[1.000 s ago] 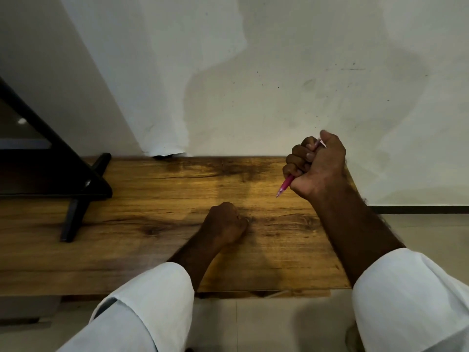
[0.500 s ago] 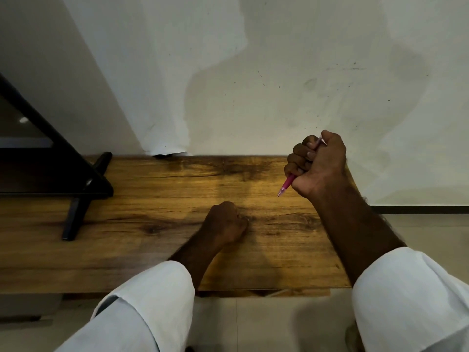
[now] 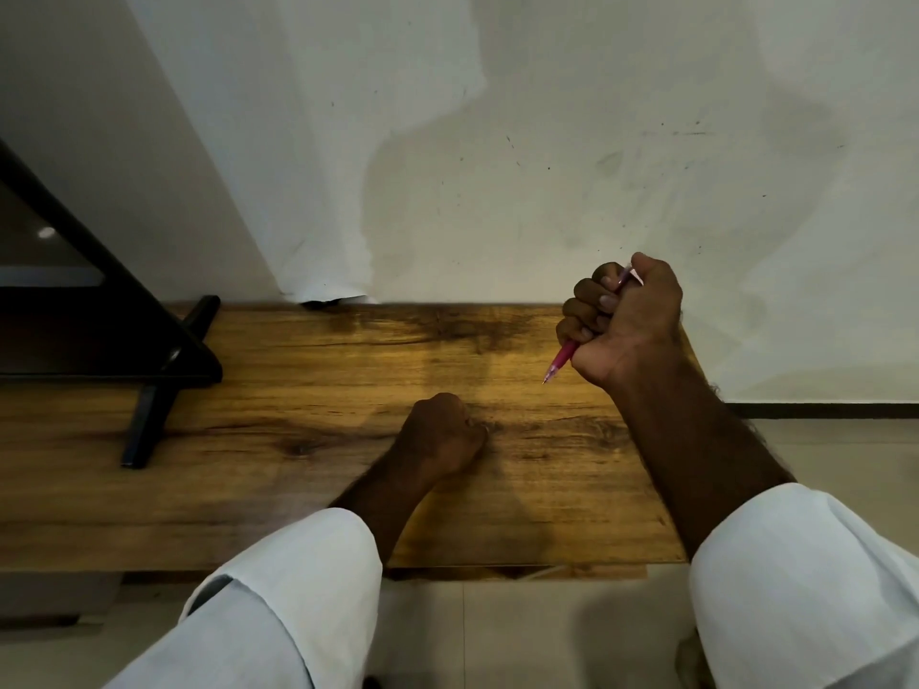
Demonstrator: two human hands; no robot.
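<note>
My right hand [image 3: 627, 324] is raised above the far right part of the wooden table [image 3: 308, 390] and grips a pink pen [image 3: 559, 364] in a fist. The pen's tip points down and to the left, and its top end shows by my thumb. My left hand [image 3: 442, 435] rests on the middle of the table as a closed fist, with nothing visible in it. Both forearms come out of white sleeves.
A black monitor with a stand foot [image 3: 149, 420] sits on the table's left part. A white wall [image 3: 547, 166] rises right behind the table. The table's right edge ends near my right forearm, with tiled floor [image 3: 497, 634] below.
</note>
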